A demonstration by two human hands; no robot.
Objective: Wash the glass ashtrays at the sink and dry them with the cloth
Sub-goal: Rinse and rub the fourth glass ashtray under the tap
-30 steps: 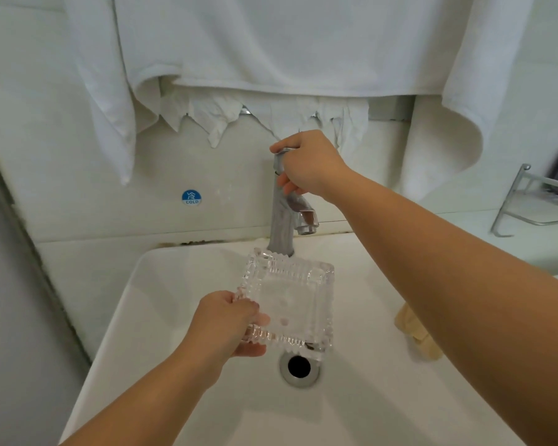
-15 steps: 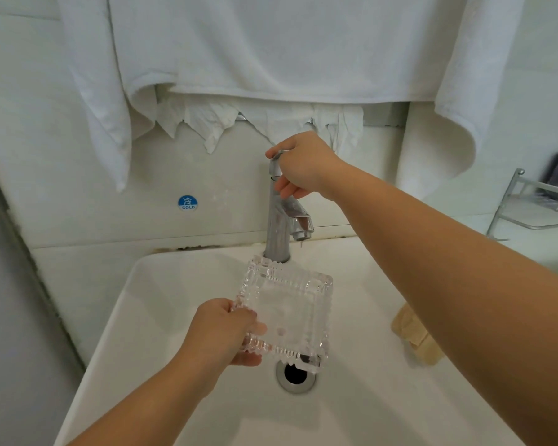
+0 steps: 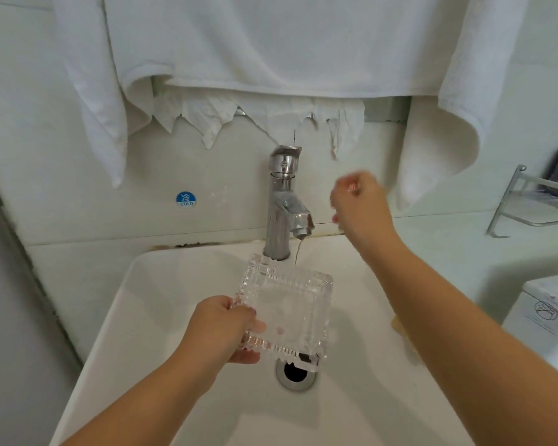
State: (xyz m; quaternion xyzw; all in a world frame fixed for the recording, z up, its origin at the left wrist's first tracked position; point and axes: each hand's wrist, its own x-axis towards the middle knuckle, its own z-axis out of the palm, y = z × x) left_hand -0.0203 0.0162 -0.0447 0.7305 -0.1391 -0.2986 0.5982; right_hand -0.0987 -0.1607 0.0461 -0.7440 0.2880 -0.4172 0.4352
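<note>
While water trickles, left hand (image 3: 221, 328) grips ashtray (image 3: 287, 309).

The scene is being viewed by one wide-angle head camera, looking forward and down, close over the sink (image 3: 174, 317); the wall is filling the upper frame.

2 bare forearms, no sleeves; hands (image 3: 221, 326) ungloved.

basin right (image 3: 368, 397): open | faucet (image 3: 282, 201): blocks rear centre
</note>
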